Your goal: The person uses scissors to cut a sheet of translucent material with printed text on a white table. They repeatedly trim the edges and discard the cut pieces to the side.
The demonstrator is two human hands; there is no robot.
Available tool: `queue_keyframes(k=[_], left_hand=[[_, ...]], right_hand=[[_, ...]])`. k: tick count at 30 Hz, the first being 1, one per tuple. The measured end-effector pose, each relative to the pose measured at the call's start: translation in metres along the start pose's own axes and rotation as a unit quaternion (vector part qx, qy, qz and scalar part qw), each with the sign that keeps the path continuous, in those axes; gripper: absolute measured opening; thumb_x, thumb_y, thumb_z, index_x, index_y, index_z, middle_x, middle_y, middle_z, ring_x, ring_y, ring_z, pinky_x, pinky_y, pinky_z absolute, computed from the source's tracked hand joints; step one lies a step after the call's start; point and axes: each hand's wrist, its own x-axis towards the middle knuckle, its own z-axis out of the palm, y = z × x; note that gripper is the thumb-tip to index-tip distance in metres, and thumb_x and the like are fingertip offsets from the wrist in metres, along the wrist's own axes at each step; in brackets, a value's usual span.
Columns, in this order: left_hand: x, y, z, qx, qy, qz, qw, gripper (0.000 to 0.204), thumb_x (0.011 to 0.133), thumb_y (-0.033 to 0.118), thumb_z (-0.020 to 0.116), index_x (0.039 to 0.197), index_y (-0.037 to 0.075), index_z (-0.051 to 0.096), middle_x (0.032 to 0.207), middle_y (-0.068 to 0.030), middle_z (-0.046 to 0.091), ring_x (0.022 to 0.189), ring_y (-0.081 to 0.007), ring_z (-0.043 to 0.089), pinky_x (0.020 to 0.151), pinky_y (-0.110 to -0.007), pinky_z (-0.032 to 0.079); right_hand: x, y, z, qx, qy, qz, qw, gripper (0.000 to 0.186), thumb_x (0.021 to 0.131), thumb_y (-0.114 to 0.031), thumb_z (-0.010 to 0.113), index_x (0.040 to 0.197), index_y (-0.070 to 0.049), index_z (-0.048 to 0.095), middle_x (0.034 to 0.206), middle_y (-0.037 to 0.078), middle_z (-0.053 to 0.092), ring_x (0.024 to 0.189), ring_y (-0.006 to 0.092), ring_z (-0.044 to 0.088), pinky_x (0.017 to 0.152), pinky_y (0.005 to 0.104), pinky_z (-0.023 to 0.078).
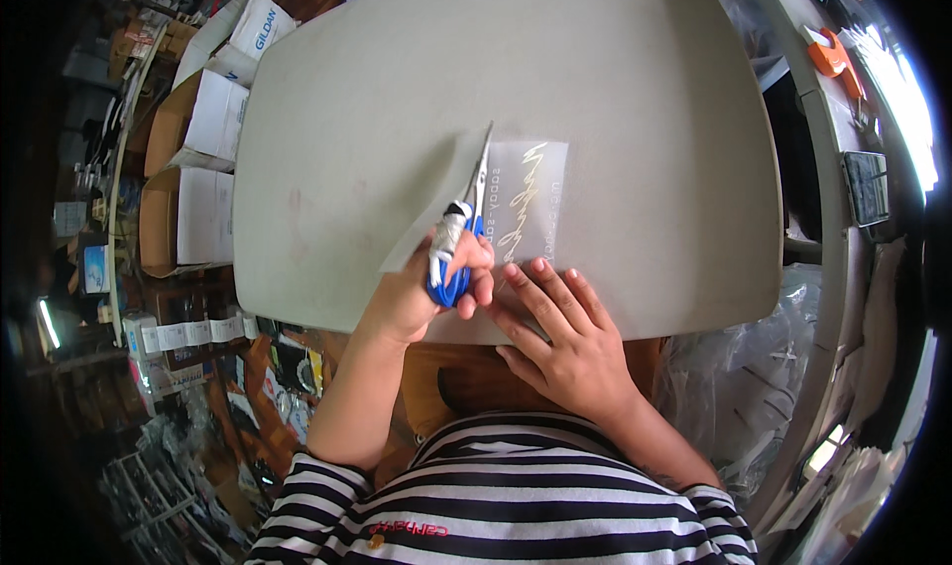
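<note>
gripping blue-handled scissors [480, 190] in l. hand [412, 292], long axis approx. fwd, beside l. part of clear printed sheet [533, 196] on grey table [645, 119]; sheet fwd-right of l. hand; resting r. hand [573, 352] flat, spread, at sheet's near end; blade-to-sheet contact unclear.

I can't see the near end of the clear, gold-lettered rectangular film [540, 208] behind the right hand [567, 342]; the left hand [409, 295] partly hides the blue-handled metal scissors [475, 224]; my top edge crops the pale-grey surface [654, 178].
</note>
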Motion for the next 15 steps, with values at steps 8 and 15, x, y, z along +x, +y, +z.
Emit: queue_keyframes(k=[8,15], left_hand=[[-0.026,-0.023,-0.024,-0.126,-0.185,-0.065,0.972,0.034,0.080,0.030,0.060,0.091,-0.002,0.061,0.071,-0.0151,0.066,0.050,-0.0161,0.061,0.038,-0.019,0.039],[-0.099,-0.059,-0.023,0.022,-0.066,-0.094,0.993,0.021,0.081,0.019,0.067,0.086,-0.001,0.064,0.074,-0.0075,0.065,0.060,-0.0128,0.060,0.055,-0.024,0.046]], right_hand=[[0.012,0.014,-0.042,0.017,0.004,0.054,0.998,0.046,0.081,-0.020,0.067,0.125,-0.011,0.062,0.144,0.017,0.045,0.135,0.0363,0.042,0.110,0.0482,0.036],[-0.003,0.002,-0.035,-0.131,-0.053,0.095,0.985,0.068,0.083,-0.044,0.069,0.138,-0.006,0.054,0.132,0.021,0.049,0.111,0.0335,0.052,0.100,0.0487,0.039]])
